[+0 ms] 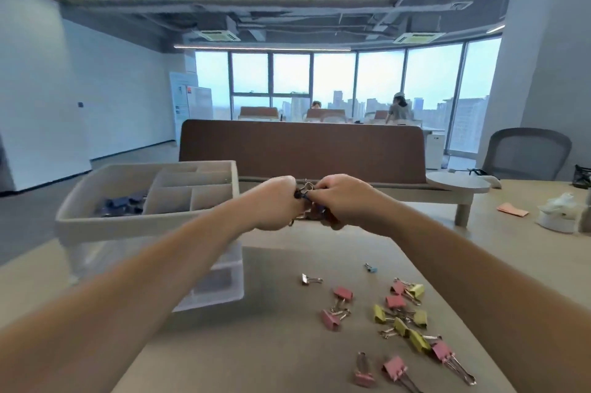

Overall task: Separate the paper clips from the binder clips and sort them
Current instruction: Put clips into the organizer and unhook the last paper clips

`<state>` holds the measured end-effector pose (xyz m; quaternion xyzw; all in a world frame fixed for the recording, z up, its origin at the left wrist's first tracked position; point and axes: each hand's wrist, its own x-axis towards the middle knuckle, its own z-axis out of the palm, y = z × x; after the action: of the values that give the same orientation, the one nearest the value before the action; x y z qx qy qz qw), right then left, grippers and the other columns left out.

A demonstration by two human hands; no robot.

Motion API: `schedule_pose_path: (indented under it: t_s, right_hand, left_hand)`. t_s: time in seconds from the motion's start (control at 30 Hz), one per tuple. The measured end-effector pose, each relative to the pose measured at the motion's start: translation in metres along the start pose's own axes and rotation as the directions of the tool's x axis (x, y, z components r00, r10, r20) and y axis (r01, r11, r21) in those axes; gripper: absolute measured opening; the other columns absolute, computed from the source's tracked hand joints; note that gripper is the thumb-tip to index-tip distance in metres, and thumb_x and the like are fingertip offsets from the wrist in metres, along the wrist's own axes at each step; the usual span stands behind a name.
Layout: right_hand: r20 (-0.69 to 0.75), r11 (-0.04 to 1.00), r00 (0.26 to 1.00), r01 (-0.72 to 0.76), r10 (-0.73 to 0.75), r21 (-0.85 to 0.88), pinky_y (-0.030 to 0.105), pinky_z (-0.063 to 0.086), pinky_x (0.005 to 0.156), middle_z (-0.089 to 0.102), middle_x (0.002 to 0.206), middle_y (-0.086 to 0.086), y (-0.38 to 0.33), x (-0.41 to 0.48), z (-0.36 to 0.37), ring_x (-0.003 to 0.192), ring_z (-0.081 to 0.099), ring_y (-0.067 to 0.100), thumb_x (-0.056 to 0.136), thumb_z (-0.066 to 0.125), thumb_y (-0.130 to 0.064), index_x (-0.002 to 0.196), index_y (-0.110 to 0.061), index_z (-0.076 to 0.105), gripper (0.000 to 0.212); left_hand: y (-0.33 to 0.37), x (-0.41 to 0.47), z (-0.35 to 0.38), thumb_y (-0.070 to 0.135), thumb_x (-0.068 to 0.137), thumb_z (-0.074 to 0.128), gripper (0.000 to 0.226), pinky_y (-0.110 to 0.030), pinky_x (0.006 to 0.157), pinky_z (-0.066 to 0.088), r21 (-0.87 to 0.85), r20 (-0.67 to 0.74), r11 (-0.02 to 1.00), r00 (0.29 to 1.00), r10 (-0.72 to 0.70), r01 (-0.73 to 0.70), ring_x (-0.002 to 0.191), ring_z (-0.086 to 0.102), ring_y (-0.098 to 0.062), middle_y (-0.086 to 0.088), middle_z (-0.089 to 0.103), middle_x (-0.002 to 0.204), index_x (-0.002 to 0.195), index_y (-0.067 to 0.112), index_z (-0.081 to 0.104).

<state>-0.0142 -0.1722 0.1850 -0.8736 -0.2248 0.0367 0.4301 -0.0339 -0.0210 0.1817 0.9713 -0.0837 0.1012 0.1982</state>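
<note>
View: head camera, looking forward and down along both forearms.
Left hand (275, 203): raised above the table, fingers curled, pinching the left side of a bunch of clips.
Right hand (342, 200): level with the left, knuckles almost meeting it, fingers curled and pinching the same bunch from the right.
Bunch of clips (307, 198): dark blue bodies with wire loops, held in the air between the two hands, near the tray's right wall; count cannot be told.
Tray (128, 226): pale, divided, sitting on a clear drawer box (211, 280), left of the hands.
Blue clips (123, 203): heap in the tray's large left compartment.
Pink and yellow clips (399, 312): binder clips scattered on the table (256, 344), nearer the camera than the hands and to the right.
Strays: small silver clip (311, 279) and small blue clip (371, 268), each lying apart from the scatter.
Background: brown divider (303, 149) across the desk; grey chair (527, 152) far right.
</note>
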Motion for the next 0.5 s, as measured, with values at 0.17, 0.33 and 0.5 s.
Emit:
schedule_pose_path:
  t_s: [0.17, 0.33, 0.5]
  right_hand:
    - [0.096, 0.983, 0.988, 0.106, -0.122, 0.152, 0.029, 0.042, 0.052, 0.065, 0.08, 0.015, -0.07, 0.047, 0.046, 0.055, 0.051, 0.02, 0.101, 0.05, -0.021, 0.093, 0.003, 0.064, 0.028]
    - [0.183, 0.971, 0.972, 0.104, -0.145, 0.216, 0.027, 0.044, 0.053, 0.064, 0.077, 0.015, -0.122, 0.092, 0.108, 0.054, 0.051, 0.02, 0.098, 0.052, -0.017, 0.085, -0.002, 0.061, 0.022]
    - [0.25, 0.972, 0.964, 0.03, -0.089, 0.231, 0.025, 0.037, 0.048, 0.057, 0.073, 0.017, -0.155, 0.123, 0.16, 0.056, 0.049, 0.022, 0.095, 0.048, -0.009, 0.076, -0.004, 0.056, 0.022]
  left_hand:
    - [-0.059, -0.026, -0.07, 0.04, 0.095, 0.054, 0.035, -0.027, 0.054, 0.037, -0.003, -0.139, 0.99, 0.98, -0.143, 0.144, 0.063, 0.051, -0.017, -0.008, 0.064, 0.078, 0.097, 0.005, 0.059]
    - [-0.119, -0.047, -0.113, 0.033, 0.093, 0.058, 0.038, -0.028, 0.055, 0.035, -0.019, -0.156, 0.96, 0.947, -0.279, 0.28, 0.06, 0.047, -0.019, -0.017, 0.068, 0.077, 0.089, -0.004, 0.064]
    - [-0.178, -0.048, -0.131, 0.023, 0.086, 0.064, 0.025, -0.026, 0.049, 0.033, -0.162, -0.13, 0.894, 0.889, -0.44, 0.419, 0.051, 0.042, -0.019, -0.009, 0.054, 0.059, 0.068, 0.006, 0.059]
